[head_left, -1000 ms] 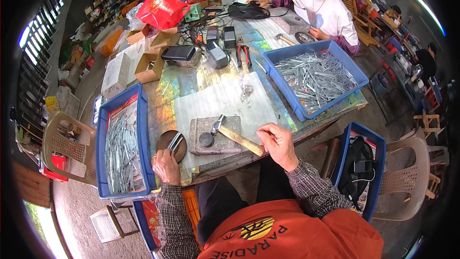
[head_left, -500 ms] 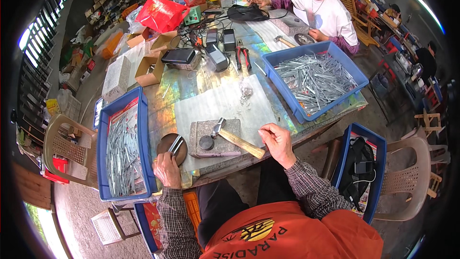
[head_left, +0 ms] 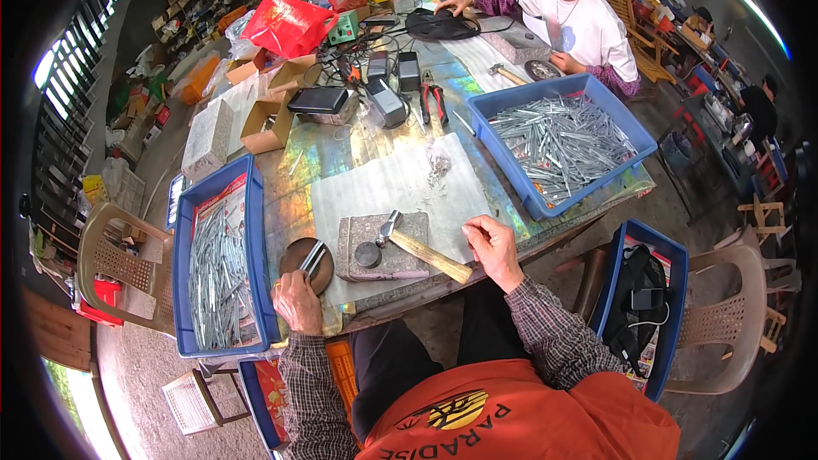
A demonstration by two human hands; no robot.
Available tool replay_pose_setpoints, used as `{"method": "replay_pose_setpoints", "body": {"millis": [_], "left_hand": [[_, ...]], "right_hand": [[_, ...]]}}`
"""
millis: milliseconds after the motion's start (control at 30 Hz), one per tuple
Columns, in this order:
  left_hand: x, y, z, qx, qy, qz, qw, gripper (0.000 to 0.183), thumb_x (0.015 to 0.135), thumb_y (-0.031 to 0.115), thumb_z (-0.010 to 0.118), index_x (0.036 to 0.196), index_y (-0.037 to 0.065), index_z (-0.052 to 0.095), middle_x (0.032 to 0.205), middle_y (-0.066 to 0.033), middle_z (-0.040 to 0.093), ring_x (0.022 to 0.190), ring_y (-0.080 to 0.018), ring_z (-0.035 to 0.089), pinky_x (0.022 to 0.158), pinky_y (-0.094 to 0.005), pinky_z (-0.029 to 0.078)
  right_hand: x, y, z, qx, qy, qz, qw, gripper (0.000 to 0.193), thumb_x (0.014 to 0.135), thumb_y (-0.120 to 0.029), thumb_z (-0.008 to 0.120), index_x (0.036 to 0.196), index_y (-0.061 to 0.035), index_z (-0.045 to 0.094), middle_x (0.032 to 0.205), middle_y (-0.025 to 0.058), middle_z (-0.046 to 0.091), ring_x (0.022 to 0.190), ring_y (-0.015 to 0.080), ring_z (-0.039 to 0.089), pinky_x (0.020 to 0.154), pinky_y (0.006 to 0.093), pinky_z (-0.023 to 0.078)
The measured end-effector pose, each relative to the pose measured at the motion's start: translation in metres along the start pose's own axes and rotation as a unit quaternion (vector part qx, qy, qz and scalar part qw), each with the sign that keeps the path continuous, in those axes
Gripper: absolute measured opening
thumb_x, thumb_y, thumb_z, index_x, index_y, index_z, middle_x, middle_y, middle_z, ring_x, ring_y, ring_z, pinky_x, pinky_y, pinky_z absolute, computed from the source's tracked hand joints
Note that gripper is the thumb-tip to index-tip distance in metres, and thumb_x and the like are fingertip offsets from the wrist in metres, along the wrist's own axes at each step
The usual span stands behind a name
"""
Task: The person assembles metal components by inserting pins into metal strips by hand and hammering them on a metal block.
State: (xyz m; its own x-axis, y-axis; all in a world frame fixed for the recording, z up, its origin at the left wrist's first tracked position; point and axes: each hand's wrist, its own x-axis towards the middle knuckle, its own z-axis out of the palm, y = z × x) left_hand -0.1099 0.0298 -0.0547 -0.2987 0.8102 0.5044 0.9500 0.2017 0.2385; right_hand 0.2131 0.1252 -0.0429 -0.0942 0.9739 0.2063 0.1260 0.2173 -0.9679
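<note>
Hammer of steel and wood [head_left: 430, 258] unheld on grey stone block [head_left: 356, 231], right hand [head_left: 496, 249] now slightly farther off, pinched together, left hand [head_left: 298, 301] clamped on slim silvery metal strips [head_left: 314, 256] over brown round disc [head_left: 293, 257].

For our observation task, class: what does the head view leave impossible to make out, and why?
Head view throughout:
- Lower ends of the metal strips: hidden by the left hand.
- Anything inside the right hand: hidden by its own curled fingers.
- Floor of the right-hand blue tray: mostly buried under heaped metal pieces.
- Scraps on the white sheet: too small to identify.
- Red garment: cut off by the lower edge.
</note>
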Motion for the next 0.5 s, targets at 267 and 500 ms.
{"method": "replay_pose_setpoints", "body": {"millis": [267,500], "left_hand": [[0.001,0.002,-0.002,-0.013,0.000,-0.007,1.000,0.009,0.072,0.005,0.063,0.081,0.005,0.060,0.080,-0.0119,0.057,0.080,-0.0336,0.054,0.073,-0.0434,0.042],[0.001,0.002,0.001,-0.023,-0.012,-0.018,1.000,0.011,0.072,0.005,0.064,0.083,0.005,0.061,0.081,-0.0119,0.058,0.080,-0.0334,0.055,0.074,-0.0430,0.042]], "right_hand": [[0.004,0.016,0.000,-0.001,0.010,0.018,1.000,0.013,0.086,-0.010,0.059,0.083,0.0020,0.061,0.056,0.0004,0.052,0.046,0.0048,0.046,0.043,0.0225,0.034],[0.003,0.013,-0.001,0.007,0.003,0.027,1.000,0.012,0.086,-0.010,0.059,0.082,0.0015,0.061,0.055,0.0001,0.052,0.046,0.0049,0.046,0.043,0.0221,0.034]]}}
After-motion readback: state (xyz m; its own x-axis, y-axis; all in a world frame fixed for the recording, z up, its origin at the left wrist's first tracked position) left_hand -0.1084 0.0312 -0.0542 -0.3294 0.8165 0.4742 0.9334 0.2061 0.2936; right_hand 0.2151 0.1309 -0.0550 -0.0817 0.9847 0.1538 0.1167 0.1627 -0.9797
